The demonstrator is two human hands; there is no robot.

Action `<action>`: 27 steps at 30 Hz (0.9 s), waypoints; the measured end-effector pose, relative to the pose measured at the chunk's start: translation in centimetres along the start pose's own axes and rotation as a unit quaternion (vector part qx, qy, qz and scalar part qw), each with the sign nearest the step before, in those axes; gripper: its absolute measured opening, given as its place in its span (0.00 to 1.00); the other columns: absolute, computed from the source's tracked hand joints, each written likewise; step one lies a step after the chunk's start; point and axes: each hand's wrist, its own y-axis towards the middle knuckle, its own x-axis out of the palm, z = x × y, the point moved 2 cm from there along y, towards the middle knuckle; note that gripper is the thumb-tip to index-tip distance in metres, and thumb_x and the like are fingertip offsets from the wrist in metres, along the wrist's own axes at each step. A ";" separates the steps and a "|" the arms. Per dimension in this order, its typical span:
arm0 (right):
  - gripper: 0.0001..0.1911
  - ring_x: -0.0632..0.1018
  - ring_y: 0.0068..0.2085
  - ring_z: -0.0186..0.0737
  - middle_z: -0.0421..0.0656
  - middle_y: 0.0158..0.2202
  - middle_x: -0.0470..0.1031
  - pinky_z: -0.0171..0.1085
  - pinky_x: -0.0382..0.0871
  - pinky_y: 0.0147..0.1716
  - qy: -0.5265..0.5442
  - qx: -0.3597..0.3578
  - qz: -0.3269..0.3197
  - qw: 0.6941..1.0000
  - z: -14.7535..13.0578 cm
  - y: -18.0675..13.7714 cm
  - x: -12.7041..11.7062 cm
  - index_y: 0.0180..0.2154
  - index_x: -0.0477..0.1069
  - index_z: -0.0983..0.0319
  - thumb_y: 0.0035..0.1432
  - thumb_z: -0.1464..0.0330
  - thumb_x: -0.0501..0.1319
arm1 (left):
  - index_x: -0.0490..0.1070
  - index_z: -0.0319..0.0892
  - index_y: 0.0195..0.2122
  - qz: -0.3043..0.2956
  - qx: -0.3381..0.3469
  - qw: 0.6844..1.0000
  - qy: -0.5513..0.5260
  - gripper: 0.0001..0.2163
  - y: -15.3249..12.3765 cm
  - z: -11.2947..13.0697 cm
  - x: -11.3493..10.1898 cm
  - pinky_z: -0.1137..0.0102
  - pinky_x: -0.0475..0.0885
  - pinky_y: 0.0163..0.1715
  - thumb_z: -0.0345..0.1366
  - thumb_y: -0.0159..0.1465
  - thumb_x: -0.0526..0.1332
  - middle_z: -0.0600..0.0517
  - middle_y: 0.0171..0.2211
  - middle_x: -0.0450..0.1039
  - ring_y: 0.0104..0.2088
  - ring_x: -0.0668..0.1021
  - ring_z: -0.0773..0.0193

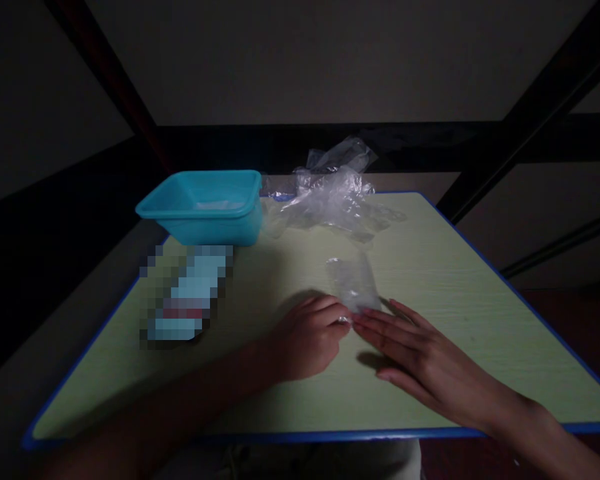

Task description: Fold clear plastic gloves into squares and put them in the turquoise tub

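Okay, on the left of the table (455,267), toward its far edge, a teal tub (205,230) is parked, with something pale held inside; in front of it, a pale blue item (195,287) is masked by pixelation, only a dull red band made out. Left hand (313,340): fingers are curled in, the near end of a clear plastic packet (353,283) apparently pinched. A heap of clear plastic bags (330,200) is piled at the far edge, right of the tub. The packet is laid flat mid-table, well apart from the heap. Right hand (415,353): fingers are extended, nothing gripped, tips rested on the packet's near end. Step in hand, as judged: near end being worked by both hands. For the next move, the packet should be kept flat and its film tensioned evenly. No brand, label or writing can be read anywhere.
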 end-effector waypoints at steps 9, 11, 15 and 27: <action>0.27 0.66 0.58 0.47 0.46 0.55 0.69 0.57 0.61 0.55 -0.038 0.015 -0.011 0.999 1.2 -2.6 -0.3 0.61 0.54 0.60 0.62 0.64 0.54 | 0.73 0.41 0.34 0.020 -0.012 1.000 0.005 0.09 -0.3 -0.1 -0.2 0.52 0.51 0.59 0.24 0.56 0.55 0.52 0.35 0.76 0.48 0.71 0.60; 0.27 0.67 0.57 0.46 0.44 0.54 0.70 0.56 0.62 0.55 -0.032 0.022 -0.003 0.999 1.4 -3.0 -0.6 0.61 0.53 0.58 0.61 0.64 0.55 | 0.73 0.42 0.34 0.011 -0.015 1.000 0.003 0.10 -0.3 -0.1 -0.3 0.53 0.51 0.59 0.24 0.56 0.56 0.53 0.35 0.76 0.47 0.72 0.61; 0.25 0.68 0.57 0.47 0.43 0.53 0.71 0.56 0.61 0.55 -0.008 0.022 0.005 1.000 1.9 -3.2 -1.2 0.59 0.57 0.55 0.60 0.65 0.56 | 0.73 0.42 0.34 0.002 -0.011 1.000 -0.001 0.11 -0.2 -0.2 -0.4 0.53 0.53 0.59 0.23 0.55 0.55 0.53 0.35 0.76 0.46 0.72 0.62; 0.20 0.68 0.57 0.41 0.54 0.55 0.67 0.44 0.65 0.55 0.014 0.009 0.009 1.000 2.6 2.9 0.5 0.54 0.65 0.68 0.63 0.73 0.47 | 0.73 0.41 0.34 -0.005 -0.004 1.000 0.004 0.11 -0.2 -0.2 -0.3 0.57 0.54 0.59 0.24 0.56 0.53 0.51 0.34 0.75 0.42 0.74 0.62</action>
